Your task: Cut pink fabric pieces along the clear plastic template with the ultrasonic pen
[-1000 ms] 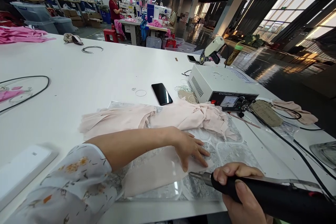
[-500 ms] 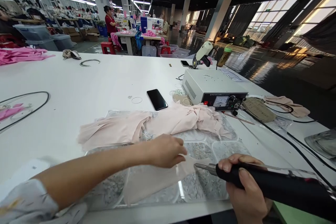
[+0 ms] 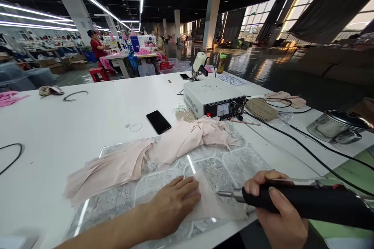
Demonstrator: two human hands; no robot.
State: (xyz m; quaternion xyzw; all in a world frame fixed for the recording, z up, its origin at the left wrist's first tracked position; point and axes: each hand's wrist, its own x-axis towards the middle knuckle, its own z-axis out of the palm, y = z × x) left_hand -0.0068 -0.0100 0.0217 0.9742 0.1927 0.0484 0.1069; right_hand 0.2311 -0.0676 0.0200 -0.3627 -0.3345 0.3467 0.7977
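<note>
My left hand (image 3: 172, 204) lies palm down, fingers stretched out, on a thin pale pink fabric piece (image 3: 206, 198). Under that piece is a grey marble-patterned mat (image 3: 108, 202) with a glossy clear surface. My right hand (image 3: 277, 206) is wrapped round a thick black corded hand tool (image 3: 304, 202). Its slim metal tip points left, at the edge of the fabric piece; I cannot tell whether it touches. Two overlapping piles of pale pink fabric pieces (image 3: 178, 140) lie across the far part of the mat.
Behind the fabric pile stands a grey power box (image 3: 214, 95) with a dial, its black cable (image 3: 292, 140) running right. A phone (image 3: 158, 121) lies left of it. At right are a beige pad (image 3: 261, 109) and a glass container (image 3: 333, 126). A person in red sits far back.
The view has swung right. My left hand has gone from a bent, pinching shape above the fabric to lying flat on it. The fabric piece has turned; the tool stays in my right hand.
</note>
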